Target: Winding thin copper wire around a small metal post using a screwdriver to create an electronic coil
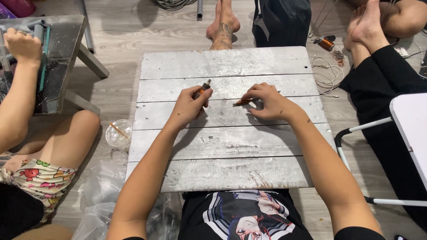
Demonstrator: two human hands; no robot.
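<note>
- Head view, hands: I read the left hand (pixel 189 106) as closed, its grip clamped on a small cylindrical part (pixel 203 88), dark-bodied with an orange band and a pale metal tip, held just above the table (pixel 222 173). The right hand (pixel 267 101) lies low on the boards, its grip pinched together on a thin orange-tipped pin (pixel 242 102) that lies flat on the wood.
- Head view, position of the work: both pieces sit over the middle planks, near each other but apart, the cylinder up and to the left of the pin.
- Head view, handling judgement: the pin looks slender and liable to roll or bend. I would keep the pinch close to its end, steady the right wrist on the boards, and align the two pieces before bringing them together rather than forcing them.
- Head view, materials: the table is made of whitewashed wooden planks, scuffed, with dark seams and worn bare patches; the surface looks dry and rough enough to stop small parts sliding.
- Head view, surroundings: a clear plastic cup (pixel 119 132) stands on the grey laminate floor to the left, beside crumpled clear plastic bags (pixel 100 186). Thin white wire (pixel 327 73) lies coiled to the right. Another person's hand (pixel 22 44) grips a tool on a second bench at far left.
</note>
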